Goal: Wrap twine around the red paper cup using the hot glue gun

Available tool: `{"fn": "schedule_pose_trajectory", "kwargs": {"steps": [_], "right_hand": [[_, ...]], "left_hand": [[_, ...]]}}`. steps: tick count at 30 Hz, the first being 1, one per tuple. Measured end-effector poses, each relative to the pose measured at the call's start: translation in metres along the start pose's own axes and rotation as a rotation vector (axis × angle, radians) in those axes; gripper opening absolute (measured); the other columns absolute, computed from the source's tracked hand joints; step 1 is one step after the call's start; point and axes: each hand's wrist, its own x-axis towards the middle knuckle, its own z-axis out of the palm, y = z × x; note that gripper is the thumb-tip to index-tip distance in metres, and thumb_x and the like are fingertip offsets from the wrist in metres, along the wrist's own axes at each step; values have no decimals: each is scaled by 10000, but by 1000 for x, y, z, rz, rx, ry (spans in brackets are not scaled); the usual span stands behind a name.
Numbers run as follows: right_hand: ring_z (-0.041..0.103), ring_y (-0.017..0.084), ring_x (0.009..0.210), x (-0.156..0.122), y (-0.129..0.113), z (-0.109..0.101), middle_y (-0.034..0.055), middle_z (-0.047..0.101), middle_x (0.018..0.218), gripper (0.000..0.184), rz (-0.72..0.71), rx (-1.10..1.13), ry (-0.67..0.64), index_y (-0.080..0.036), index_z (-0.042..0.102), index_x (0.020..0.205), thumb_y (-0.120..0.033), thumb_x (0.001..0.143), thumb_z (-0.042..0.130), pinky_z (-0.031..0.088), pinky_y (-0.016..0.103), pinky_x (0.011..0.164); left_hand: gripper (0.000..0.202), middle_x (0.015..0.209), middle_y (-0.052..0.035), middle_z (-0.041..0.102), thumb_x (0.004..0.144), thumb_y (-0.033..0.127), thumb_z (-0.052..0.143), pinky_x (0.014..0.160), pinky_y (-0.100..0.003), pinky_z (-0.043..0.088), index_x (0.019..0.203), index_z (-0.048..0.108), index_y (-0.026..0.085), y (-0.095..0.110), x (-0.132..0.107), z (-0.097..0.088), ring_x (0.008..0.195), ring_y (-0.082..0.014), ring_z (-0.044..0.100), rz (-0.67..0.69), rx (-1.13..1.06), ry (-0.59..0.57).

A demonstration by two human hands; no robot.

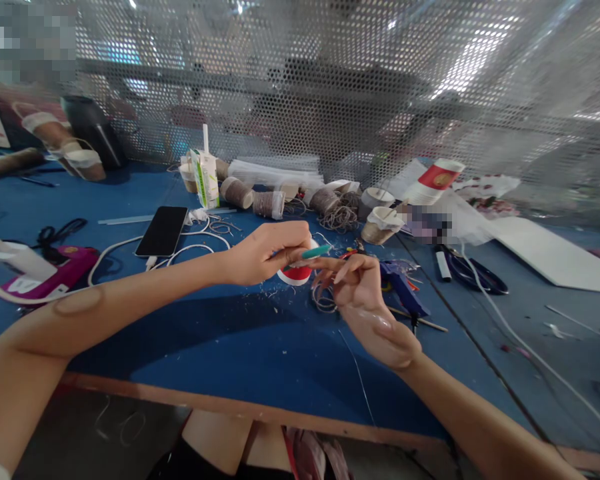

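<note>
My left hand (pixel 275 252) is closed, with a small teal strip-like piece (pixel 316 252) held between thumb and fingers; its exact kind I cannot make out. Beside it, my right hand (pixel 361 293) is turned palm up, its fingers loosely bent and apart and somewhat blurred. One stretched finger reaches to the tips of my left hand and the teal piece. Behind and below my left fingers stands a red and white paper cup (pixel 296 276), partly hidden. A loop of thin cord (pixel 325 301) lies under my right fingers. Blue-handled pliers (pixel 405 288) lie right of that hand.
On the blue table (pixel 205 340) lie a black phone (pixel 162 231) with white cables and a purple power strip (pixel 63 273). Cord spools (pixel 269 205), a drink carton (pixel 206 179) and cups (pixel 380 225) line the perforated screen (pixel 280 87). Dark-handled scissors (pixel 475 272) and a white board (pixel 555 253) lie right.
</note>
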Motion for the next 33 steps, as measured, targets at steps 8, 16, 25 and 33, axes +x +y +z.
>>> {"fn": "schedule_pose_trajectory", "kwargs": {"steps": [8, 16, 25, 33], "right_hand": [[627, 277, 1150, -10, 4, 3, 86, 674, 1250, 325, 67, -7, -223, -300, 388, 1053, -499, 932, 615, 478, 496, 928], [571, 187, 729, -2, -10, 2, 19, 625, 882, 346, 120, 286, 35, -269, 521, 935, -535, 817, 708, 480, 347, 641], [316, 135, 546, 23, -1, -31, -32, 330, 642, 326, 266, 563, 309, -232, 538, 666, -500, 796, 670, 382, 311, 485], [180, 74, 464, 20, 6, -19, -88, 284, 515, 361, 281, 395, 248, -215, 447, 623, -225, 761, 780, 237, 247, 456]], "left_hand": [[333, 711, 4, 517, 1050, 303, 375, 632, -261, 424, 736, 442, 213, 1, 0, 5, 670, -129, 470, 18, 9, -24], [416, 615, 44, 406, 1050, 335, 409, 550, -242, 352, 655, 349, 219, -3, 2, -5, 575, -97, 390, -120, 77, 152], [330, 741, -15, 618, 1041, 339, 464, 714, -275, 503, 781, 594, 183, -29, -3, -30, 698, -127, 595, -310, 431, 316], [174, 811, -56, 663, 957, 326, 582, 841, -364, 541, 923, 629, 162, -52, -18, -25, 856, -220, 678, -503, 659, 179]]}}
